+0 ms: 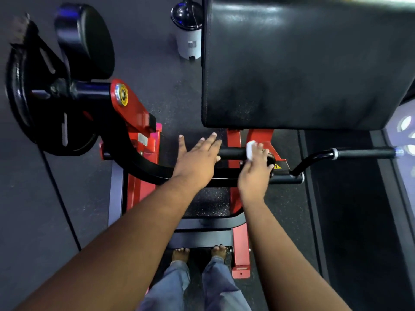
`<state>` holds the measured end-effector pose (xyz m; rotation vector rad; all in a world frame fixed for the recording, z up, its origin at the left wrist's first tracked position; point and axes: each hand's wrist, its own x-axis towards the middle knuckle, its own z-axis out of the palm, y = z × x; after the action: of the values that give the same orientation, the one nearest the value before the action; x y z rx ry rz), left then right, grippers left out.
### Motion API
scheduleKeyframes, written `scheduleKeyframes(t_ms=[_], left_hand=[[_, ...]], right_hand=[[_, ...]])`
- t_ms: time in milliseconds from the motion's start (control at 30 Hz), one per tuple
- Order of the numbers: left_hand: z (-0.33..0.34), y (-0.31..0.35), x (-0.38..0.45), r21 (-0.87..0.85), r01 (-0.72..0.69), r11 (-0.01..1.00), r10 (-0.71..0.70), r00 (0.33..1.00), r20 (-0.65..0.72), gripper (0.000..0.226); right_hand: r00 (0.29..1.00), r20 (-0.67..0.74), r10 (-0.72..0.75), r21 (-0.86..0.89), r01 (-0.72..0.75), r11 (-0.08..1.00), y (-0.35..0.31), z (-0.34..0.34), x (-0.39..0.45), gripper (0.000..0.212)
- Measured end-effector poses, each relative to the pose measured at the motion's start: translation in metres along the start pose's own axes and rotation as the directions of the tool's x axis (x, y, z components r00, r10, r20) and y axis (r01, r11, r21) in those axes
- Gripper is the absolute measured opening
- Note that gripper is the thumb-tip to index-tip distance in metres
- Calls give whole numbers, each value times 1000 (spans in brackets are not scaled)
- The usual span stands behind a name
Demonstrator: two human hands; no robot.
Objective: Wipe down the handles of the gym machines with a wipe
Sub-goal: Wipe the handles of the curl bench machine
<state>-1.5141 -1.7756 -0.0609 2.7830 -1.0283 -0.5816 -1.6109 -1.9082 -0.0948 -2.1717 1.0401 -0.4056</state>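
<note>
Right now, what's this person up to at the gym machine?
A person is standing at a red and black curl machine, cleaning its handle. The right hand presses a white wipe onto the black handle bar, just under the big black arm pad. The left hand is flat with fingers spread, at the left part of the same bar, holding nothing. The outer grip further right is untouched at this moment.

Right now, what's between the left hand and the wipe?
In the head view, only a short bare stretch of the black handle bar lies between the open left hand and the white wipe, which the right hand presses onto it.
</note>
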Motion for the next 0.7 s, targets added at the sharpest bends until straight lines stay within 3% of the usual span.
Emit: scheduleKeyframes(t_ms=[100,267,533,700], left_hand=[[-3,1,1,15,3,1000,-3,999,36,56],[-15,-4,-14,-22,21,1000,-18,991,133,68],[11,-35,-146,-131,224,966,-184,948,261,84],[49,-22,-236,-192,402,895,-318,879,355,83]], right_hand=[[987,122,-105,-192,127,973,-8,14,0,59],[899,337,-279,-71,320,945,-26,8,-31,71],[854,467,-229,82,216,973,-17,-30,-90,43],[723,655,-222,30,268,963,3,-51,-138,37]])
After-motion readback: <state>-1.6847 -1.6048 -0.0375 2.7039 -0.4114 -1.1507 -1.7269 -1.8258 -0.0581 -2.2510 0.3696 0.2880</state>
